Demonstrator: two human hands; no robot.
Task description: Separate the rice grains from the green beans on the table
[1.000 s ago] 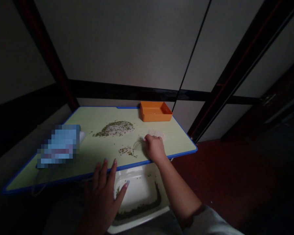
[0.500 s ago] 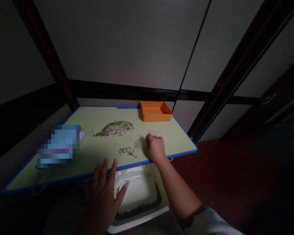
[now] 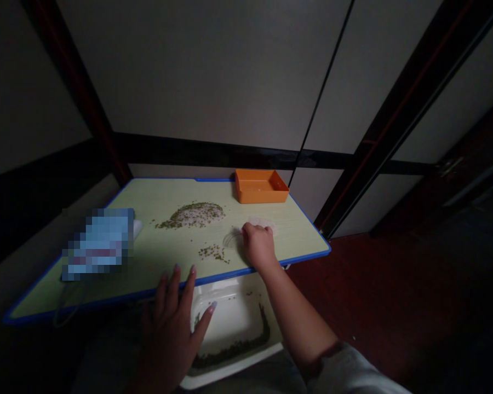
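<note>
My right hand (image 3: 259, 244) is closed over the near right part of the table, gripping a clear, curved-rimmed plastic piece (image 3: 230, 238); its full shape is hidden by the hand. A pale grainy patch (image 3: 267, 223) lies just behind the knuckles. To the left of the clear piece is a small scatter of green beans (image 3: 213, 251). Farther back sits a larger heap of green beans mixed with pale grains (image 3: 199, 214). My left hand (image 3: 172, 323), fingers spread, rests at the table's front edge beside a white basin (image 3: 230, 320) with green beans along its inner edges.
An orange open box (image 3: 263, 196) stands at the back right of the pale green, blue-edged table (image 3: 164, 191). At the left lies a blurred-out blue item (image 3: 102, 243) with a cord below it. Wall panels (image 3: 213, 71) rise behind the table.
My right hand has shifted very slightly left along with the clear plastic piece. The left hand and the bean piles look the same.
</note>
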